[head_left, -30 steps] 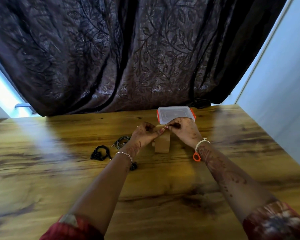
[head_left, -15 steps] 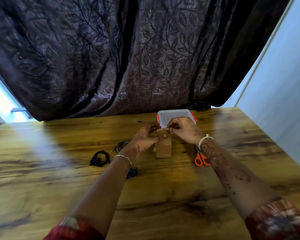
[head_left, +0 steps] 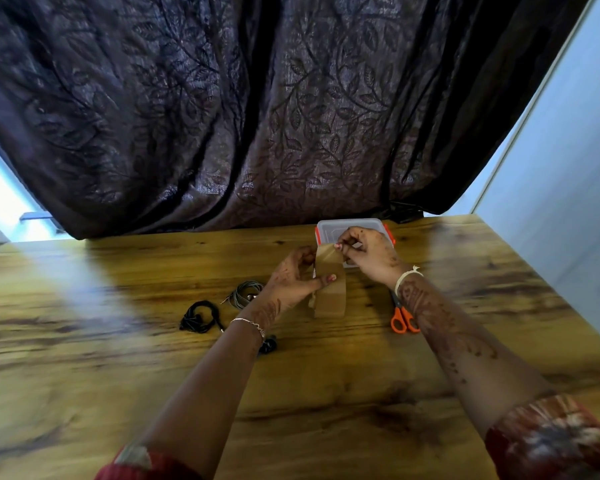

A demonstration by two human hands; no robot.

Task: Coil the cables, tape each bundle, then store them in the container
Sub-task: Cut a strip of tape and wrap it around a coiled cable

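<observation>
— What lies furthest left on the worktop (head_left: 84, 341)?

— A black cable (head_left: 197, 318) in a loose loop, too blurred to trace its ends. Just right of it is a grey cable (head_left: 245, 293), coiled and partly behind the left wrist. A third dark bundle (head_left: 268, 346) pokes out from under that wrist, mostly hidden.

— And the left hand (head_left: 291, 284)?

— Its fingers are curled round the brown tape roll (head_left: 330, 301), with the thumb pressed on the roll's front. The fingers behind the roll are out of sight. The roll stands on edge mid-worktop, nearer than the container.

— The right hand (head_left: 369, 252)?

— Thumb and fingertips are pinched together on the loose tape end (head_left: 327, 258), which rises from the roll.

— Where is the container (head_left: 361, 224)?

— It sits at the far edge, against the dark curtain (head_left: 291, 116). It is clear plastic with orange clips and its lid on. The right hand covers its near part, and the contents cannot be made out.

— Anything further right?

— Orange-handled scissors (head_left: 400, 322) lie flat, with part of them lost behind the right forearm.
</observation>
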